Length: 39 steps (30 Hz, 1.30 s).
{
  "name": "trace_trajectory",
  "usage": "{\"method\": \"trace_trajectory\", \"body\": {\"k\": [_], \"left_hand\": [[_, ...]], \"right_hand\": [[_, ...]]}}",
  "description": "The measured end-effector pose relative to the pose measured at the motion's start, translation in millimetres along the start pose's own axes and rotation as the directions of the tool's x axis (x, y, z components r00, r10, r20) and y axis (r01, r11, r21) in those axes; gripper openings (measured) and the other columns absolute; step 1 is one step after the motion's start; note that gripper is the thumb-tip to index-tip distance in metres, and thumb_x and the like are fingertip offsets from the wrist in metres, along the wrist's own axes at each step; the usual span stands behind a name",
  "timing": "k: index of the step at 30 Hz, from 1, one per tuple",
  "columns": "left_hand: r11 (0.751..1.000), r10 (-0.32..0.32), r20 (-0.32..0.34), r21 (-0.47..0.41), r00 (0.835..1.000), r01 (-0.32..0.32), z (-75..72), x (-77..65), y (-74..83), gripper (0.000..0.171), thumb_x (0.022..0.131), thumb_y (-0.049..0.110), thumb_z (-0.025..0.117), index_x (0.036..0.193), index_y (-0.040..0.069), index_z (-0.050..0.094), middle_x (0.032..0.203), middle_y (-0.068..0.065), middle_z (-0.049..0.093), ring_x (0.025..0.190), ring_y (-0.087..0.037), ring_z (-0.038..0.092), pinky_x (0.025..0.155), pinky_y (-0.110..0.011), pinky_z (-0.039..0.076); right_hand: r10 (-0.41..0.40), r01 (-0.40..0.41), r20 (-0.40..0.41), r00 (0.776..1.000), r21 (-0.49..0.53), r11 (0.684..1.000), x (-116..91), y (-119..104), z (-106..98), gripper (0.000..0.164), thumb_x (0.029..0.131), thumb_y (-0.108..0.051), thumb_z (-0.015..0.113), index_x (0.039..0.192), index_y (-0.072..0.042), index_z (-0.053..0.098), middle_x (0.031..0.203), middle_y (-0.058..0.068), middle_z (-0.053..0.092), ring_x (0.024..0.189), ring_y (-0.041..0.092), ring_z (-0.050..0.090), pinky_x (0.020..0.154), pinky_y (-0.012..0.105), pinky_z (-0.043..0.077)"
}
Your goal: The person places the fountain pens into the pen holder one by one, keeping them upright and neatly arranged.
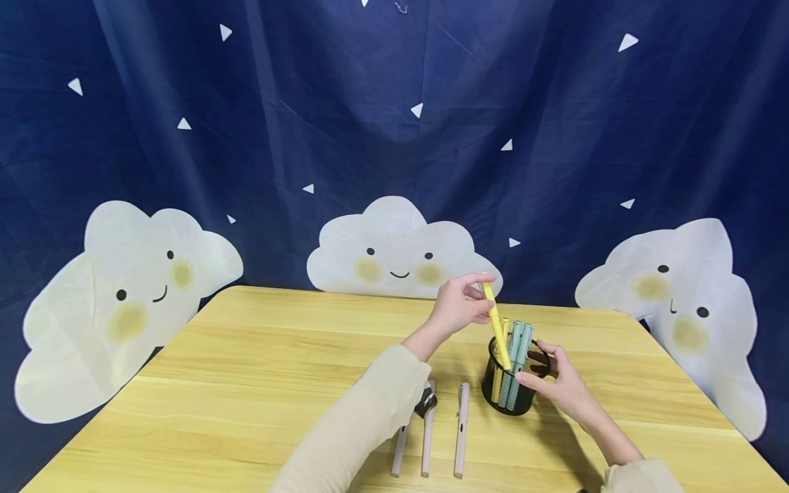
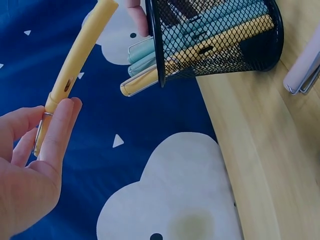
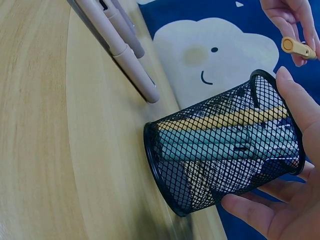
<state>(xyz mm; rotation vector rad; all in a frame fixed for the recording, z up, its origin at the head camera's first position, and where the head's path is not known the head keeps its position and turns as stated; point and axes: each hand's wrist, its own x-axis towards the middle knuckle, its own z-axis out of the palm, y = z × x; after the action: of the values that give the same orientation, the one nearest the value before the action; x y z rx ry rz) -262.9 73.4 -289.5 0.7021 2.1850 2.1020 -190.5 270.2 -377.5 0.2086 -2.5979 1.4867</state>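
1 yellow pen (image 1: 496, 327), pinched by your left hand (image 1: 459, 302), slants near the black mesh cup (image 1: 524, 404). Your right hand (image 1: 570, 389) grips that cup, containing 2 teal pens (image 1: 523, 342) and another yellow pen (image 2: 140, 82). 3 lilac pens (image 1: 461, 435) lie nearby.

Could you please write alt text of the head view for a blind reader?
A person's left grip holds a yellow pen above a black mesh pen holder, which the right grip holds. Inside are teal pens and another yellow pen; three pale lilac pens lie on the wooden table.
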Motion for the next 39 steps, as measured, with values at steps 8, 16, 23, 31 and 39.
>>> {"method": "trace_trajectory", "body": {"k": [8,16,23,31,39], "left_hand": [[0.999,0.038,-0.030,-0.003,0.999,-0.038,4.5,2.6,-0.4,0.038,0.075,-0.008,0.065,0.111,0.004,0.062,0.076,-0.012,0.064,0.059,-0.019,0.064,0.051,-0.027,0.053],[0.998,0.068,-0.046,-0.014,0.997,-0.068,10.6,2.9,-0.1,0.037,0.074,-0.008,0.067,0.109,0.007,0.064,0.076,-0.012,0.064,0.059,-0.019,0.064,0.051,-0.027,0.053],[0.995,0.099,-0.045,0.035,0.994,-0.098,14.2,1.6,1.2,0.037,0.075,-0.008,0.066,0.109,0.007,0.064,0.077,-0.012,0.064,0.057,-0.014,0.062,0.051,-0.025,0.052],[0.983,0.142,-0.028,0.122,0.990,-0.137,15.5,1.8,-4.7,0.038,0.075,-0.009,0.065,0.110,0.005,0.063,0.077,-0.014,0.064,0.059,-0.011,0.061,0.051,-0.024,0.052],[0.963,0.165,0.002,0.215,0.986,-0.161,15.3,-1.6,-10.5,0.038,0.077,-0.008,0.064,0.112,0.007,0.062,0.078,-0.012,0.064,0.058,-0.010,0.060,0.049,-0.018,0.050]], "right_hand": [[-0.005,0.005,-0.001,1.000,-0.003,1.000,0.0,-0.2,0.1,0.073,0.081,-0.017,0.065,0.132,0.009,0.020,0.119,0.033,0.043,0.108,0.042,0.044,0.076,0.026,0.045],[-0.004,0.004,0.005,1.000,0.012,1.000,-0.4,-0.7,0.5,0.072,0.081,-0.016,0.065,0.132,0.009,0.021,0.121,0.032,0.043,0.109,0.042,0.043,0.076,0.026,0.046],[0.000,0.000,-0.001,1.000,0.000,1.000,-0.3,-1.8,0.4,0.072,0.081,-0.017,0.065,0.132,0.008,0.021,0.120,0.032,0.043,0.108,0.041,0.044,0.074,0.025,0.045],[0.011,-0.011,0.003,1.000,0.035,0.999,0.3,-0.8,0.2,0.071,0.081,-0.016,0.065,0.132,0.008,0.021,0.118,0.032,0.044,0.109,0.042,0.043,0.072,0.023,0.047],[0.005,-0.005,-0.004,1.000,0.029,1.000,0.2,0.1,0.4,0.072,0.081,-0.016,0.065,0.132,0.009,0.021,0.119,0.032,0.043,0.109,0.041,0.043,0.076,0.022,0.044]]}}
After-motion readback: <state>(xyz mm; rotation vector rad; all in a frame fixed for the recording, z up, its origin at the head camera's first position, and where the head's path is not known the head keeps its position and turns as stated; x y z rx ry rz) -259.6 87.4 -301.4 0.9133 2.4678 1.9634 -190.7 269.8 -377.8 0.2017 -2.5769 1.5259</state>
